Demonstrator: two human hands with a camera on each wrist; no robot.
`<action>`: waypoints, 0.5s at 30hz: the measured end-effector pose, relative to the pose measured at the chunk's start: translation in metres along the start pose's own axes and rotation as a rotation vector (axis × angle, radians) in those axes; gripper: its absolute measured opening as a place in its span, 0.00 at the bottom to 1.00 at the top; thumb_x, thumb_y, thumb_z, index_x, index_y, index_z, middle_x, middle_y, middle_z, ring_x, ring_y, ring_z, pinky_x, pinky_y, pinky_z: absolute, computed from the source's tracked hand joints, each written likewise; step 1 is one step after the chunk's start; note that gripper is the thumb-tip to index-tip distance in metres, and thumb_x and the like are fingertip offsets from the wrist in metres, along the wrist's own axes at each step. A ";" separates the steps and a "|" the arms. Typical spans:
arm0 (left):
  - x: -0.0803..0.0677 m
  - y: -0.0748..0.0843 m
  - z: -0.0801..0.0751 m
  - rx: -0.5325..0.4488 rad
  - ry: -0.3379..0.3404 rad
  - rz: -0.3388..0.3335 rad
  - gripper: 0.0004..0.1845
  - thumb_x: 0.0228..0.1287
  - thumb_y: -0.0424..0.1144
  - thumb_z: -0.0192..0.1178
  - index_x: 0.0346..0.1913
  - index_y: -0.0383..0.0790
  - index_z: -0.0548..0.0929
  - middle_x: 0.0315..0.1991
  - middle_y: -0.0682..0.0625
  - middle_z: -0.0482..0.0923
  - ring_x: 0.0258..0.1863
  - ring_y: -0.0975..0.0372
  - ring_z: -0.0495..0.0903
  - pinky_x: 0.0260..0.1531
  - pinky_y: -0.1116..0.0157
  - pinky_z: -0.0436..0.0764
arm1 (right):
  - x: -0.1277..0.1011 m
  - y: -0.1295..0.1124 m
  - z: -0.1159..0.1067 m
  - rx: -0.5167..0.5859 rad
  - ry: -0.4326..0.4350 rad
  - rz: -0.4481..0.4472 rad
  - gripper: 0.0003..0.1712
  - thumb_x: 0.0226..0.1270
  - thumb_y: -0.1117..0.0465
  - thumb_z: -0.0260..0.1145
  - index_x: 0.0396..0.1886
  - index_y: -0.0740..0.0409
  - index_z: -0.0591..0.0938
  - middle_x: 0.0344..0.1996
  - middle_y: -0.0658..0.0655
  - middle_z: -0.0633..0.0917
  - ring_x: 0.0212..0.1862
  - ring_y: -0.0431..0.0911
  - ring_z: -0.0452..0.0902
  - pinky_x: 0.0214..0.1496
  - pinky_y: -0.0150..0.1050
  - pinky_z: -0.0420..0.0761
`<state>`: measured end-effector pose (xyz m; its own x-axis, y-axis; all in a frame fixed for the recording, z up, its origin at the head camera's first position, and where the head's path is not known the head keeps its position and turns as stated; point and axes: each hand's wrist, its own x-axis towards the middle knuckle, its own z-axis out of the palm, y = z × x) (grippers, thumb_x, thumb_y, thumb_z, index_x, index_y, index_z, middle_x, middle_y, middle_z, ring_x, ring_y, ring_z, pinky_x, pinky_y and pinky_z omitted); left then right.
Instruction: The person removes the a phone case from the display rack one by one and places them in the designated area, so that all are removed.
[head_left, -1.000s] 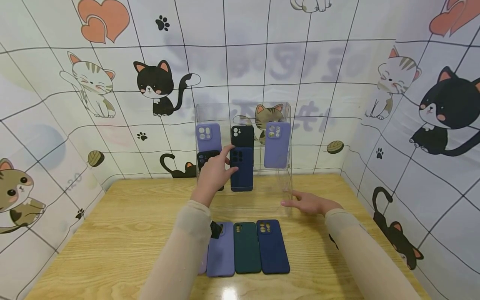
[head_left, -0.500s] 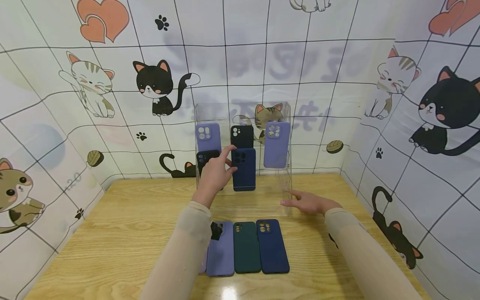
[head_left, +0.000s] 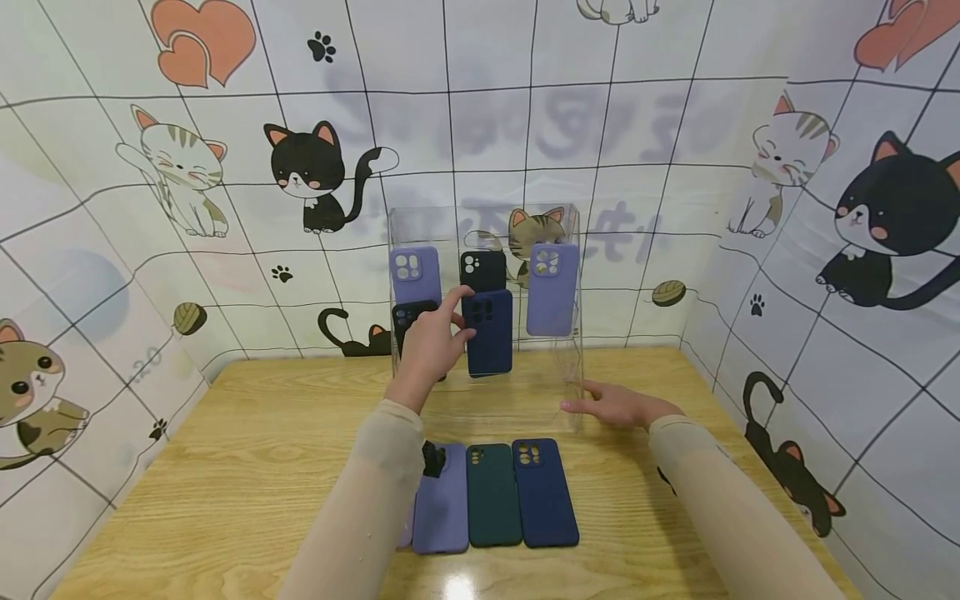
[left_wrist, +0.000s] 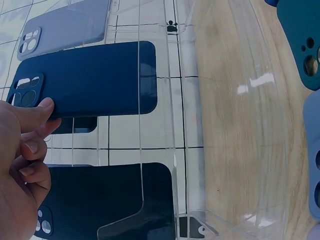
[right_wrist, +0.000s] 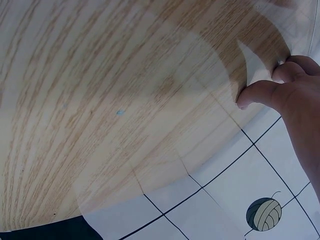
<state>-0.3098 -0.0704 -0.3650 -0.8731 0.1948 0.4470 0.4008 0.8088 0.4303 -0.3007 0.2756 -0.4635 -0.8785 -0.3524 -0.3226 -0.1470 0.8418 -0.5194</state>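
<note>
A clear display stand (head_left: 579, 358) holds several phone cases upright. My left hand (head_left: 431, 343) pinches a dark blue phone case (head_left: 491, 346) by its left edge, near the camera cutout. In the left wrist view the thumb lies on the back of this blue case (left_wrist: 100, 80), and its lower end shows through the clear stand lip. Behind it stands a black case (head_left: 483, 268), its lower part hidden. My right hand (head_left: 618, 406) grips the stand's lower right side; in the right wrist view thumb and fingers close on the clear edge.
Lilac cases (head_left: 552, 292) stand at the stand's upper right and upper left, with a black case (head_left: 407, 315) lower left. On the wooden table (head_left: 262, 467) in front lie lilac (head_left: 441, 517), green (head_left: 493, 496) and navy (head_left: 545, 496) cases; my left sleeve partly covers another.
The dark blue case in my left hand has shifted slightly right, then risen a little, and now tilts slightly. My right hand has stayed on the stand.
</note>
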 end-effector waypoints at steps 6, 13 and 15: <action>0.002 0.003 -0.003 -0.014 0.014 0.003 0.32 0.74 0.44 0.69 0.75 0.62 0.68 0.46 0.52 0.92 0.11 0.60 0.67 0.15 0.65 0.63 | 0.000 0.000 -0.001 0.004 -0.008 0.003 0.58 0.71 0.19 0.53 0.89 0.42 0.50 0.85 0.69 0.57 0.84 0.72 0.52 0.78 0.75 0.58; 0.005 0.006 -0.008 -0.039 0.037 0.006 0.32 0.74 0.43 0.69 0.74 0.63 0.68 0.46 0.52 0.92 0.10 0.61 0.63 0.15 0.66 0.61 | 0.000 -0.001 -0.002 0.009 -0.016 0.000 0.58 0.72 0.20 0.54 0.89 0.42 0.49 0.85 0.69 0.56 0.84 0.72 0.51 0.78 0.75 0.58; 0.006 0.008 -0.009 -0.044 0.046 0.012 0.32 0.74 0.43 0.70 0.74 0.63 0.69 0.45 0.52 0.92 0.10 0.61 0.63 0.14 0.66 0.61 | 0.000 -0.001 -0.002 0.010 -0.016 0.005 0.58 0.72 0.20 0.54 0.89 0.43 0.49 0.85 0.69 0.56 0.84 0.72 0.52 0.79 0.75 0.58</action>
<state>-0.3090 -0.0681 -0.3519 -0.8551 0.1778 0.4870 0.4236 0.7812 0.4586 -0.3013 0.2758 -0.4616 -0.8720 -0.3549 -0.3372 -0.1383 0.8393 -0.5257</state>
